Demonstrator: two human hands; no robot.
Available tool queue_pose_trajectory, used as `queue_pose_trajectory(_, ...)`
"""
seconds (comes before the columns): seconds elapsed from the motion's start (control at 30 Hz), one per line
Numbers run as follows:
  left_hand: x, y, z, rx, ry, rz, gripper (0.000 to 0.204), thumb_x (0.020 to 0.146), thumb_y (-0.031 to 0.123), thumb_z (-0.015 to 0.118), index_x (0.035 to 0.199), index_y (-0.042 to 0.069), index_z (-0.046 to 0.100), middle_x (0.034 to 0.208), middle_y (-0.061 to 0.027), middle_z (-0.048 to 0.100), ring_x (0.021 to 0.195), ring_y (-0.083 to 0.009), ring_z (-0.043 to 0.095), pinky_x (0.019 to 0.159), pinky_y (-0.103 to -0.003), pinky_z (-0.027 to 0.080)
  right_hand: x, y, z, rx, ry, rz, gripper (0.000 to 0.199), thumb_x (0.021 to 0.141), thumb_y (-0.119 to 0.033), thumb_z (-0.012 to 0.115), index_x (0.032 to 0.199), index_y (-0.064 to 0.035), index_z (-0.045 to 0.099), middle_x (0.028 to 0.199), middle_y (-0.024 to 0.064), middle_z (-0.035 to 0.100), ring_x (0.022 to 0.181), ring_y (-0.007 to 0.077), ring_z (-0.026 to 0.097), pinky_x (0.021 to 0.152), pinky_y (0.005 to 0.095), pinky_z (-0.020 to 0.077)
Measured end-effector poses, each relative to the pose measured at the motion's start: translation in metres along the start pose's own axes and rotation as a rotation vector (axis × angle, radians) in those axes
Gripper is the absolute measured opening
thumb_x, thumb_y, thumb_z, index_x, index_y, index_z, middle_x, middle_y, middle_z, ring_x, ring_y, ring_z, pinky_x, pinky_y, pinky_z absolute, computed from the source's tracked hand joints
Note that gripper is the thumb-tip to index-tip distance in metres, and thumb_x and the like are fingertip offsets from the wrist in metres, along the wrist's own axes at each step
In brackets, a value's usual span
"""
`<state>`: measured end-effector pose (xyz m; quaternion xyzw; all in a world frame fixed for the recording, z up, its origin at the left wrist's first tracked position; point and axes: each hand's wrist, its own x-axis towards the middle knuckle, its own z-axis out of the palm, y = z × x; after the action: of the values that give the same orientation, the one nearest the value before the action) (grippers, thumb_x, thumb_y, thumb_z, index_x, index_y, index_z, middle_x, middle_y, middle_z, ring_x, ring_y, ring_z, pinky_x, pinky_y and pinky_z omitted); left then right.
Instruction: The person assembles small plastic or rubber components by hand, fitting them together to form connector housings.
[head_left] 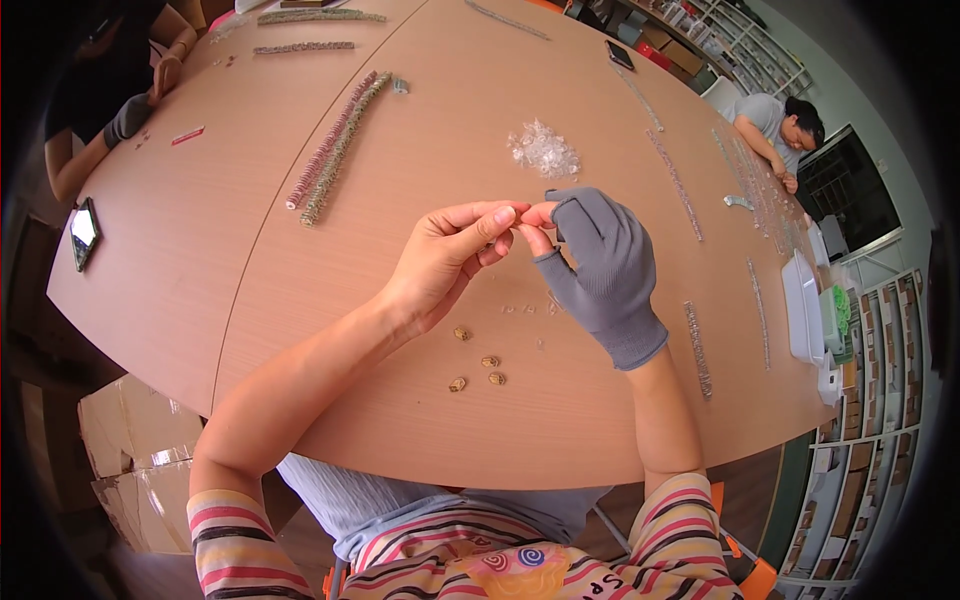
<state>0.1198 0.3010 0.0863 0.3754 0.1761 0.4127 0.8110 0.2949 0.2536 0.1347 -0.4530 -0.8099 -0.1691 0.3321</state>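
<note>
At a long wooden table [300, 260], you bring both hands together above its middle: your bare left hand [447, 255] and your right hand [600, 265], which wears a grey glove with the thumb and forefinger tips left bare. The fingertips of both hands meet in a pinch at one spot, closed on something too small to make out, so what they grasp cannot be told. Just beyond your hands lies a small heap of clear beads [543, 150]. Below your hands, nearer to you, four small brownish beads [478, 365] sit scattered on the wood, with a few tiny clear pieces [520, 309] between them and your right wrist. To the left of the heap, well apart from your hands, two long beaded strands [335, 148] lie side by side, one pinkish and one greenish. More strands [697, 348] run along the table's right side, near a white tray [800, 305] at the edge. Across the table, another person's gloved hand [128, 118] rests at the upper left, and a second person [775, 125] leans over the far right end.
</note>
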Motion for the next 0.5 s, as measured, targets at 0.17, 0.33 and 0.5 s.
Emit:
queue_pose_trajectory(0.17, -0.002, -0.001, 0.004, 0.032, 0.108, 0.029, 0.027, 0.098, 0.023, 0.068, 0.114, 0.002, 0.071, 0.095, 0.0022, 0.069, 0.079, -0.0043, 0.055, 0.080, -0.020, 0.048, -0.001, -0.005, 0.001, -0.243, 0.025, -0.105, 0.012, 0.086, -0.017, 0.072, 0.094, -0.0138, 0.064, 0.091, -0.0006, 0.064, 0.076, 0.0187, 0.061, 0.063, 0.0349, 0.0490)
queue_pose_trajectory(0.33, -0.002, -0.014, 0.008, 0.037, 0.268, 0.128, 0.021, 0.092, 0.021, 0.075, 0.103, 0.002, 0.075, 0.087, 0.0012, 0.068, 0.078, -0.0055, 0.053, 0.073, -0.021, 0.045, -0.001, -0.007, 0.013, -0.205, 0.014, -0.093, 0.010, 0.086, -0.018, 0.071, 0.089, -0.0135, 0.062, 0.084, -0.0002, 0.061, 0.071, 0.0189, 0.060, 0.057, 0.0359, 0.0474)
queue_pose_trajectory(0.5, -0.003, -0.023, 0.019, 0.022, 0.341, 0.171, 0.021, 0.092, 0.021, 0.075, 0.101, 0.001, 0.076, 0.086, 0.0010, 0.068, 0.078, -0.0062, 0.052, 0.073, -0.022, 0.045, -0.001, -0.013, 0.016, -0.145, 0.035, -0.011, 0.012, 0.083, -0.014, 0.075, 0.084, -0.0110, 0.064, 0.078, 0.0008, 0.061, 0.068, 0.0216, 0.061, 0.058, 0.0353, 0.0467)
